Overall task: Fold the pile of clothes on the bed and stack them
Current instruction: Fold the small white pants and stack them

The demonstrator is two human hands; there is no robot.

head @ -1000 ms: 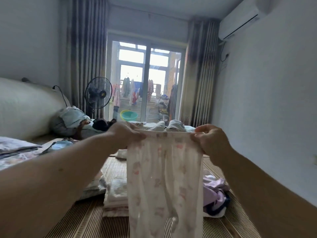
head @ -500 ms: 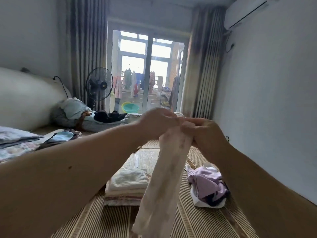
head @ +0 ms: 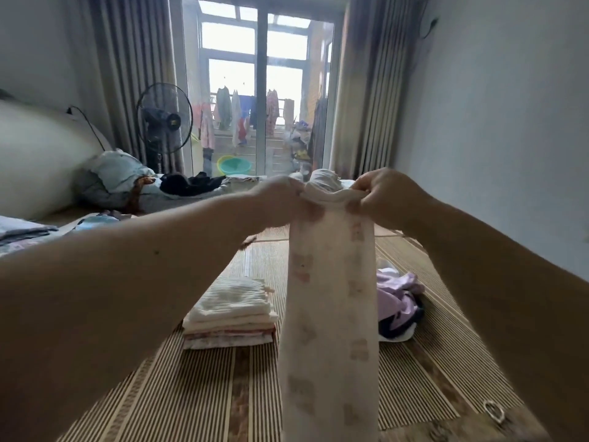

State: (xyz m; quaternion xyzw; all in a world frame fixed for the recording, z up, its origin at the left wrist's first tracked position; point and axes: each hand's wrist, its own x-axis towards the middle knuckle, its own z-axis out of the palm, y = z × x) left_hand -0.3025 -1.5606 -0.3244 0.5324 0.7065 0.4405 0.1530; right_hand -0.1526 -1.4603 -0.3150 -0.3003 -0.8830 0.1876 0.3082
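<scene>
Trousers (head: 328,314), waistband pinched in the grip of left hand (head: 280,199) and right hand (head: 385,196), hang doubled lengthwise and could slip apart or knock the stack (head: 232,314) when lowered.

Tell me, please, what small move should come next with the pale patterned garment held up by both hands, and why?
Probably lower the pale patterned garment onto the woven mat and fold it across. The left hand and the right hand pinch its top edge, and it hangs as a long narrow strip, seemingly too long for the folded stack beside it.
</scene>
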